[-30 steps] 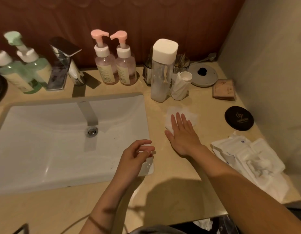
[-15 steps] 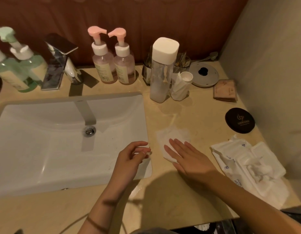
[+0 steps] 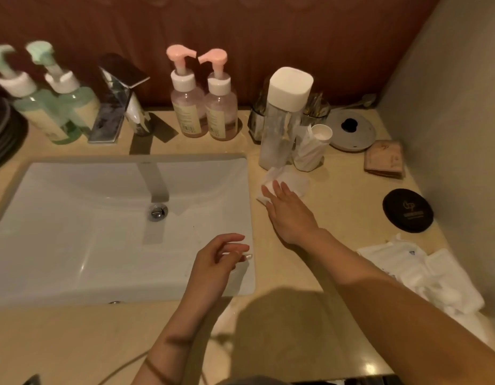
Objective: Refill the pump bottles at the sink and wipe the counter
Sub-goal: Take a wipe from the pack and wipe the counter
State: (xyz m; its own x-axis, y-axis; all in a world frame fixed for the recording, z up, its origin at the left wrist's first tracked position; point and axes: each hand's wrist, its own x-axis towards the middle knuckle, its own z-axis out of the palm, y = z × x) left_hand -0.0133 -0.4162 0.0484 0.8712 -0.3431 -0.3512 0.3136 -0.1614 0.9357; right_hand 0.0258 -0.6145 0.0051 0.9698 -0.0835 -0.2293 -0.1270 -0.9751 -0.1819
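Right grip (image 3: 290,215) has pushed the white tissue (image 3: 295,181) back out along the right of the sink (image 3: 102,160); half a second ago it was drawn in toward the sink's front right corner, and now it lies near the back right corner, just short of the tall white-capped bottle (image 3: 282,120).

- Right grip: flat, fingers straight, pressing the tissue onto the tabletop (image 3: 346,195). Nothing is clasped; fingertips cover its near edge.
- Left grip (image 3: 215,262): hovering over the sink's front right corner, fingers loosely curled. No object visible in it.
- Pink pump bottles (image 3: 186,109), pair, upright behind the sink, right of the tap. Green pump bottles (image 3: 46,107), pair, behind the sink's left end; blurred.

Judgement: wiping step in hand; bottles look already set back.

Handling, tissue: thin, soft, very light, likely damp. Likely to bunch or tear if dragged by one corner. Best worked under a flat spread palm over its middle, with light downward load; to lift, pinch a gathered fold, not a single edge.

Handling, pump bottles: clear plastic, part full, top-heavy from the pump heads, possibly slick if wet. Take round the body below the white collar, not by the nozzle.

Risk: the stroke ends close to the tall bottle; a nudge could tip it.
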